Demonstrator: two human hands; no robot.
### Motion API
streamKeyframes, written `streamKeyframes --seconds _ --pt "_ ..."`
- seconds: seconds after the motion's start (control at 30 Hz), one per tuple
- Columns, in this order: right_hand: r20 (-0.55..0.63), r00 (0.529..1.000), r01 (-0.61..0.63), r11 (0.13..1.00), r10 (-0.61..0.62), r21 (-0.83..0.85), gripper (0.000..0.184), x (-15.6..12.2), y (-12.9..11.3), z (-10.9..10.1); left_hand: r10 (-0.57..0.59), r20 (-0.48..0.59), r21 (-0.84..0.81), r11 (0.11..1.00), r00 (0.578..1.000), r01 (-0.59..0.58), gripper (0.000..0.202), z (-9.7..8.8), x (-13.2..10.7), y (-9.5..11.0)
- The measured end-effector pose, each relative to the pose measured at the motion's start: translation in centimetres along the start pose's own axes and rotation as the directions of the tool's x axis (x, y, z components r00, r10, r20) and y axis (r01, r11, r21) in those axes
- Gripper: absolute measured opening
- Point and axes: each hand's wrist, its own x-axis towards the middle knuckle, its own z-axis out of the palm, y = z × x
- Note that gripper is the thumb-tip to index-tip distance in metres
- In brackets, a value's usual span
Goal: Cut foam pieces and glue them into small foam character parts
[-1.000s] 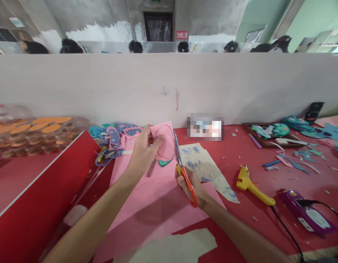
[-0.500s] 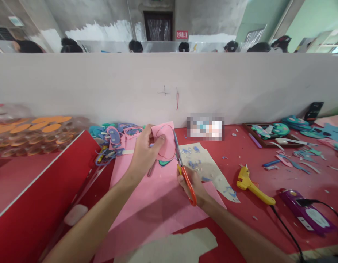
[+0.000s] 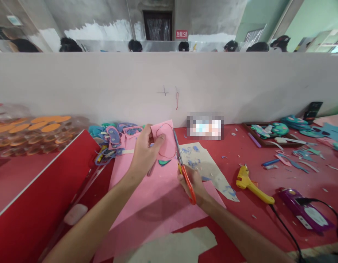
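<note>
My left hand [image 3: 145, 151] pinches a small pink sheet [image 3: 166, 140] with a dark outline drawn on it, holding it up above the table. Fingers of my right hand [image 3: 195, 186] are through the orange handles of a pair of scissors [image 3: 182, 166], whose blades run along the right edge of the small sheet. Under both hands lies a large pink sheet [image 3: 155, 197] on the red table [image 3: 245, 153]. A small teal cut-out [image 3: 164, 162] lies just below the held sheet.
A yellow glue gun [image 3: 252, 184] and a purple device [image 3: 306, 212] with a black cable lie at right. A beige sheet [image 3: 210, 170] with scraps sits beside the scissors. Coloured cut-outs [image 3: 114, 135] pile at left; a red box [image 3: 40, 190] stands at near left. A pale partition [image 3: 169, 84] bounds the table.
The scissors' blades have closed a little along the sheet's right edge. My hands have hardly moved.
</note>
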Motion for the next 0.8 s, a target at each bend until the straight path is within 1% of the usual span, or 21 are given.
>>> streamKeyframes --seconds 0.2,0.4,0.57,0.7,0.8 --pt "-0.030 0.999 -0.030 1.000 0.030 -0.007 0.043 0.07 0.28 0.20 0.013 -0.009 -0.001 1.000 1.000 -0.013 0.015 0.03 0.03 0.18" --pt "-0.016 0.997 -0.072 0.997 0.072 -0.011 0.046 -0.07 0.83 0.33 0.004 -0.010 0.005 1.000 1.000 -0.004 0.012 0.03 -0.10 0.40" --pt "-0.042 0.998 -0.047 0.995 0.044 -0.084 0.048 0.03 0.80 0.29 0.010 -0.016 0.011 1.000 1.000 -0.010 0.010 0.02 -0.13 0.32" --pt "-0.052 0.998 -0.040 0.993 0.035 -0.111 0.051 0.17 0.68 0.22 0.015 -0.028 0.020 1.000 1.000 -0.015 0.008 0.04 -0.07 0.32" --pt "-0.050 0.998 -0.044 0.992 0.038 -0.121 0.052 0.15 0.53 0.15 0.004 -0.024 -0.035 0.999 1.000 -0.004 0.010 -0.07 0.00 0.31"
